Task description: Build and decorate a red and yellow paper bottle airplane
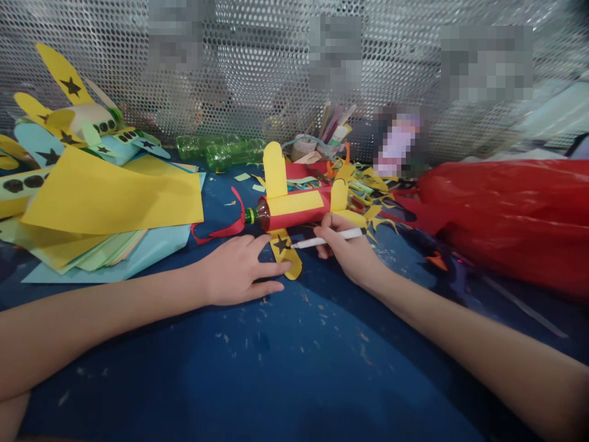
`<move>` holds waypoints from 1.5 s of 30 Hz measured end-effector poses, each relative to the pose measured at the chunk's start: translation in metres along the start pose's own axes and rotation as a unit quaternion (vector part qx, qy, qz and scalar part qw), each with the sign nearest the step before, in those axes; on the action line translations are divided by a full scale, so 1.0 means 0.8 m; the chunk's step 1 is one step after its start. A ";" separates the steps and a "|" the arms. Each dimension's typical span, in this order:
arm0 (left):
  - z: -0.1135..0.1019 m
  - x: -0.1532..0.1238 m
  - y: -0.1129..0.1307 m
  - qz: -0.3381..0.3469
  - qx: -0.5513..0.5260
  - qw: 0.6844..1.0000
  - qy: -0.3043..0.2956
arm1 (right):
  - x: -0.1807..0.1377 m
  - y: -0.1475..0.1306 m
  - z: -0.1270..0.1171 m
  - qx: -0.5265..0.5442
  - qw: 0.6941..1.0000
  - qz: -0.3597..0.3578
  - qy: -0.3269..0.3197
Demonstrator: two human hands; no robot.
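Note:
In the head view a toy plane (299, 212), made from a plastic bottle wrapped in red and yellow paper, lies on its belly on the blue table. Its near yellow wing (291, 268) carries a black star (281, 244). My left hand (237, 270) rests palm down with fingers spread, some of them on that wing. A white marker (329, 239) is pinched in my right hand (347, 248), its tip at the star's right edge. The red paper propeller (230, 227) sits at the bottle's green neck, left of the body.
Coloured paper sheets (119, 190) and finished paper planes (92, 120) pile up on the left. Green bottles (221, 150) lie at the back before a perforated metal screen (257, 61). Paper scraps (363, 184) surround the plane's tail. A red plastic bag (510, 215) bulges on the right.

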State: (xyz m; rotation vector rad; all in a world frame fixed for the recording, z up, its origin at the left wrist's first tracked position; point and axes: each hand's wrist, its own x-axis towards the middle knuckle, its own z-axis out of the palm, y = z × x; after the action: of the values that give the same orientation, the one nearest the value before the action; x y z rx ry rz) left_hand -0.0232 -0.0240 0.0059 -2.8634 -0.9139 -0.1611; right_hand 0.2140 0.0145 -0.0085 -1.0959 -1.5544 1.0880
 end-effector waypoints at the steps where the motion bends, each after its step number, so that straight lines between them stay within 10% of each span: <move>1: 0.000 0.000 0.000 -0.001 0.000 1.000 0.000 | 0.000 0.000 0.000 0.001 1.000 0.000 0.001; 23: 0.002 0.000 0.000 -0.001 0.003 1.000 0.005 | 0.001 0.002 -0.001 0.015 1.000 -0.009 0.011; 38: 0.005 -0.005 -0.003 -0.075 -0.055 0.995 0.032 | 0.003 -0.028 -0.016 -0.059 0.911 -0.297 0.280; 45: 0.008 -0.007 -0.002 -0.139 -0.065 0.987 0.058 | 0.041 0.009 -0.049 -0.047 0.942 -0.137 0.302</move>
State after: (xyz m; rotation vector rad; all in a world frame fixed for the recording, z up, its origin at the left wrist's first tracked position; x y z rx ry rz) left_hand -0.0279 -0.0250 -0.0011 -2.7891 -1.3181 -0.4252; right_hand 0.2467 0.0536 -0.0016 -1.1025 -1.2164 0.4295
